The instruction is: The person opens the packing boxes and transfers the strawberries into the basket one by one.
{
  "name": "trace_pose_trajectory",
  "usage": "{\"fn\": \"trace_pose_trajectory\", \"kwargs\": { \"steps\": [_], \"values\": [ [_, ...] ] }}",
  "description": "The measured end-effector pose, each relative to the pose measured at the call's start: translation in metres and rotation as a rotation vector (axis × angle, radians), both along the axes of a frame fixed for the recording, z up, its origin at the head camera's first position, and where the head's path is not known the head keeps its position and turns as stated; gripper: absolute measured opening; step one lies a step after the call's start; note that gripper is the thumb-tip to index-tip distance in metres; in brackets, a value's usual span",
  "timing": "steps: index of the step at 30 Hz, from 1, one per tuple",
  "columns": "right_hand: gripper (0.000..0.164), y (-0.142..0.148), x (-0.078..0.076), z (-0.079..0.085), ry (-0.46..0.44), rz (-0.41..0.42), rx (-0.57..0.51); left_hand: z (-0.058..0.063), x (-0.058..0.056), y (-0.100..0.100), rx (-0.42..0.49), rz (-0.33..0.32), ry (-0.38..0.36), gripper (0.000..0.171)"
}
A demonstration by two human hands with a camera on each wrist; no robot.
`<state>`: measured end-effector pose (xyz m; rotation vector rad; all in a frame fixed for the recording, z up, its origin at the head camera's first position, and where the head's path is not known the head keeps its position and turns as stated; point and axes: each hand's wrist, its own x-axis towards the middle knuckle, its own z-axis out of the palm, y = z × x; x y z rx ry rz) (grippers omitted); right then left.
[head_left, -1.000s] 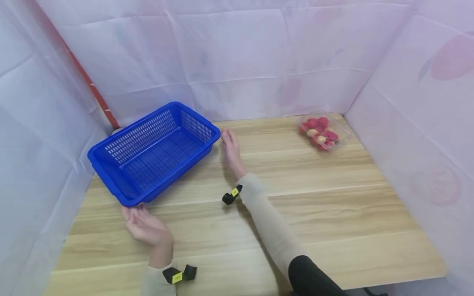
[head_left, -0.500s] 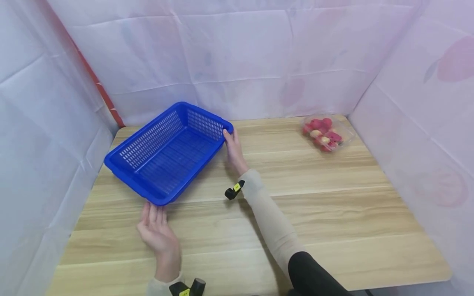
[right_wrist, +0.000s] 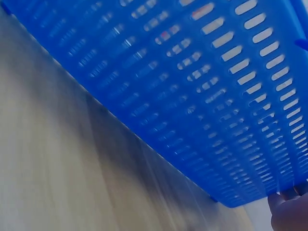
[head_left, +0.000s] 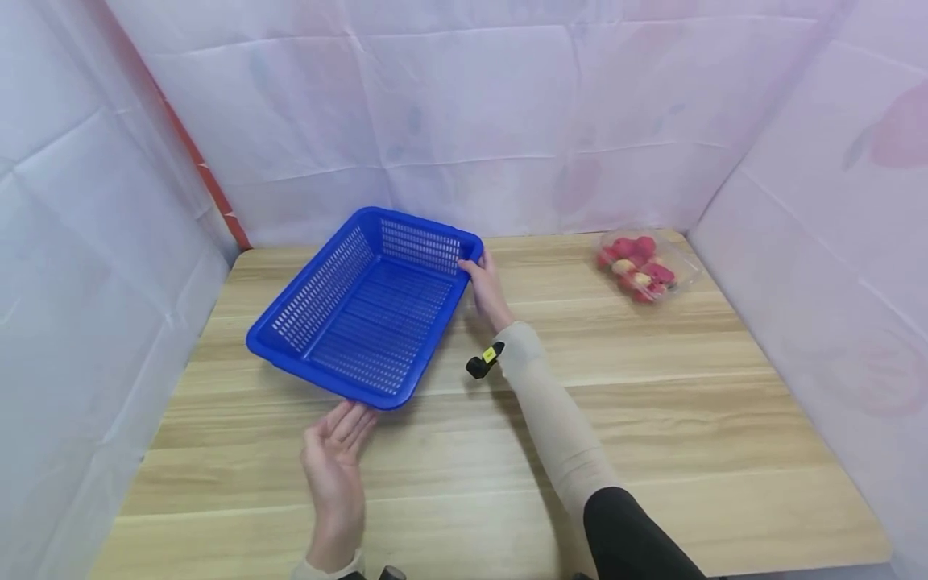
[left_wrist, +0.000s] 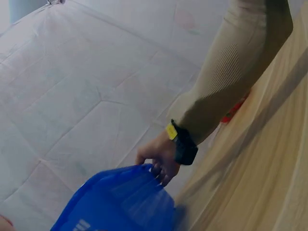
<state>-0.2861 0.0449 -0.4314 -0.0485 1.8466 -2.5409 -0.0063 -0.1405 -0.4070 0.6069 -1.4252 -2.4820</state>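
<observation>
Basket [head_left: 384, 310], slotted blue plastic, runs lengthwise near-left to far-right; right hand [head_left: 490, 295] grips it, straight-fingered left hand [head_left: 337, 463] touches beneath.

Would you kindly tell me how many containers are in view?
2: the blue plastic basket, between the left hand and right hand, and the clear plastic box at the far right of the wooden table. Any behind the basket would be hidden.

The left hand [head_left: 336, 467] is held palm up at near left, fingers [head_left: 350, 421] extended; the right hand [head_left: 489, 292] is set farther off, thumb [head_left: 470, 267] and fingers curled in a grip, its arm [head_left: 560, 417] stretched from the near right.
</observation>
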Motion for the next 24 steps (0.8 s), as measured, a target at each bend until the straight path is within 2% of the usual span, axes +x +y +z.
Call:
{"fn": "trace_pose_trajectory", "kwargs": {
  "steps": [5, 8, 11, 14, 18, 21, 24],
  "values": [
    [0.059, 0.018, -0.006, 0.004, -0.007, 0.019, 0.069, -0.003, -0.007, -0.007, 0.001, -0.185, 0.027, 0.051],
    [0.057, 0.025, -0.009, 0.005, -0.010, 0.053, 0.129, -0.005, -0.012, -0.011, 0.040, -0.318, 0.068, 0.049],
    [0.055, 0.030, -0.011, 0.006, -0.030, 0.095, 0.183, -0.009, -0.016, -0.012, 0.173, -0.478, 0.092, 0.045],
    [0.055, 0.033, -0.010, 0.010, -0.050, 0.159, 0.212, -0.013, -0.019, -0.010, 0.306, -0.627, 0.078, 0.042],
    [0.056, 0.036, -0.006, 0.017, -0.032, 0.251, 0.223, -0.019, -0.023, -0.002, 0.364, -0.745, 0.071, 0.040],
    [0.055, 0.035, -0.005, 0.020, -0.010, 0.304, 0.205, -0.023, -0.024, 0.006, 0.385, -0.818, 0.114, 0.037],
    [0.053, 0.034, -0.007, 0.019, -0.015, 0.380, 0.172, -0.028, -0.022, 0.015, 0.412, -0.899, 0.163, 0.041]
  ]
}}
